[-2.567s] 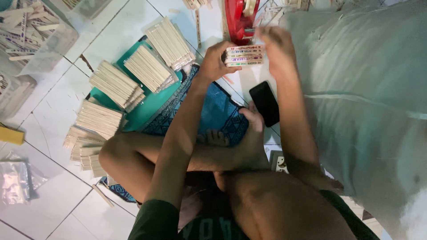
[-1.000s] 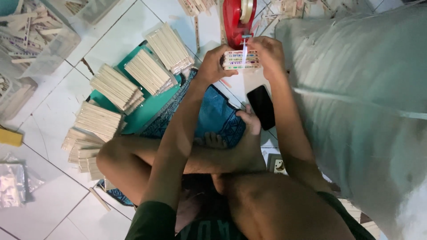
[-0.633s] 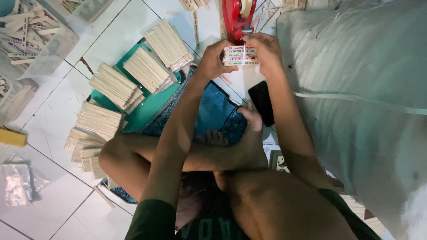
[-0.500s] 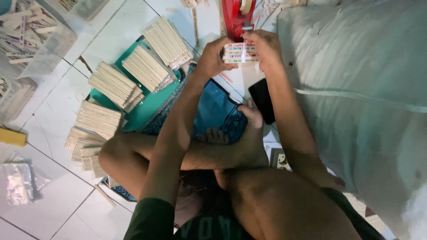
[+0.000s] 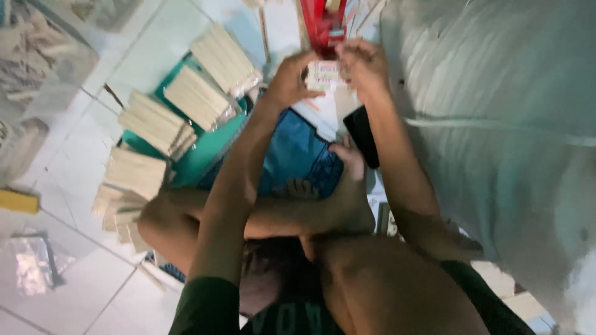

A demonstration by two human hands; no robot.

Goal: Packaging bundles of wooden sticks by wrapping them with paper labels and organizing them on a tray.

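A small flat white packet with coloured print (image 5: pixel 323 75) is held between both hands, directly below the red tape dispenser (image 5: pixel 324 25) and almost touching it. The packet's long axis runs left to right. The left hand (image 5: pixel 287 80) is clamped on its left end, the right hand (image 5: pixel 363 65) on its right end; neither is nearer. Beneath lies a white tiled floor (image 5: pixel 81 279), with stacks of cream paper strips (image 5: pixel 186 99) on a teal sheet (image 5: pixel 211 146) to the left. A large pale plastic sack (image 5: pixel 496 124) is seen to the right.
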